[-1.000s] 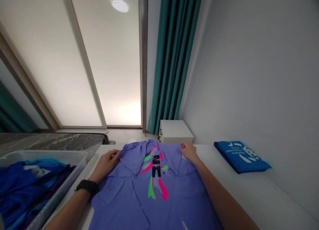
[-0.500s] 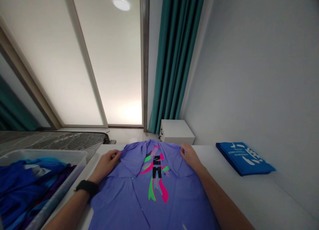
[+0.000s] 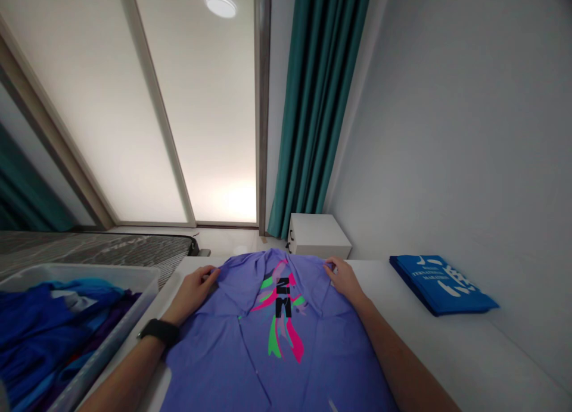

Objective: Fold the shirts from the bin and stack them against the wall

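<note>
From where I stand, the purple shirt (image 3: 214, 364) lies spread over the white table (image 3: 429, 352), between the 2 hands, its bright print facing up and its near end out of view. The left hand (image 3: 192, 290), with a black band (image 3: 161, 331) at the wrist, pinches the cloth at the shirt's far left corner between thumb and fingers. The right hand (image 3: 346, 281) has the far right corner in a similar fingertip pinch, so both grips are closed on fabric.

As for how far things have got, I'd say the shirt is opened out but only roughly smoothed: soft folds run across its far part, and a long crease slants down its left half. No part I can see is made into a compact bundle. On the right, near the wall, 1 blue garment (image 3: 451, 287) lies neatly folded, its white print up. On the left, the pale plastic bin (image 3: 134, 274) holds loose, heaped clothes (image 3: 27, 322), mostly blue, with some dark purple; these are unfolded.
</note>
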`<state>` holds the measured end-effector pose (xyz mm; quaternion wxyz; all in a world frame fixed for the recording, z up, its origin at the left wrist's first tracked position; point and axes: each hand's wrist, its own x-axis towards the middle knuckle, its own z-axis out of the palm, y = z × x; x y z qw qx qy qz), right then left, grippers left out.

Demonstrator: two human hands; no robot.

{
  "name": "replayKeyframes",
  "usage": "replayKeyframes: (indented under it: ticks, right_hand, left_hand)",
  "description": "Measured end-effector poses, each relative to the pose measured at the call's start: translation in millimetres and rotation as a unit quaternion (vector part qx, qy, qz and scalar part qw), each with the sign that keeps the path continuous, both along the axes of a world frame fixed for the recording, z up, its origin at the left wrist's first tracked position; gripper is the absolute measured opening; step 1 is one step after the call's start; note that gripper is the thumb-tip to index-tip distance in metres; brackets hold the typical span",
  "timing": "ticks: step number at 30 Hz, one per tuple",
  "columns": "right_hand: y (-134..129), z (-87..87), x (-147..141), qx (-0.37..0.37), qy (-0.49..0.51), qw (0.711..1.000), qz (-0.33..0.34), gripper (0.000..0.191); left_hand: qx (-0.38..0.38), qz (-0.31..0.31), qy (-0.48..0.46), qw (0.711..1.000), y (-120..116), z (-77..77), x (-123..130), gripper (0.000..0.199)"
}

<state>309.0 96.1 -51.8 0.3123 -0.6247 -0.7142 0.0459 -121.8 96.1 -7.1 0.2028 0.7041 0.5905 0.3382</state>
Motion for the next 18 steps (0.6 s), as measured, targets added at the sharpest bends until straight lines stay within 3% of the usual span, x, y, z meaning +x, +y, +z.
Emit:
replayKeyframes:
  ticks: [5, 10, 14, 18]
  right_hand:
    - [5.8, 1.1, 7.4, -0.031, -0.004, 0.999, -0.044, 0.023]
    - [21.6, 22.4, 19.2, -0.049, -0.048, 0.996, -0.05, 0.039]
    - [38.4, 53.4, 26.9, -0.054, -0.102, 0.991, -0.066, 0.041]
    - [53.2, 90.2, 28.3, -0.054, -0.137, 0.982, -0.115, 0.034]
  left_hand:
    - [0.036, 0.022, -0.011, 0.999, 0.9, -0.2, -0.6, 0.05]
    - [0.025, 0.04, 0.025, 0.999, 20.3, 11.4, -7.5, 0.05]
    - [0.027, 0.054, 0.062, 0.996, 51.2, 46.9, -13.1, 0.042]
    - [-0.018, 0.079, 0.016, 0.997, 79.8, 90.6, -10.8, 0.03]
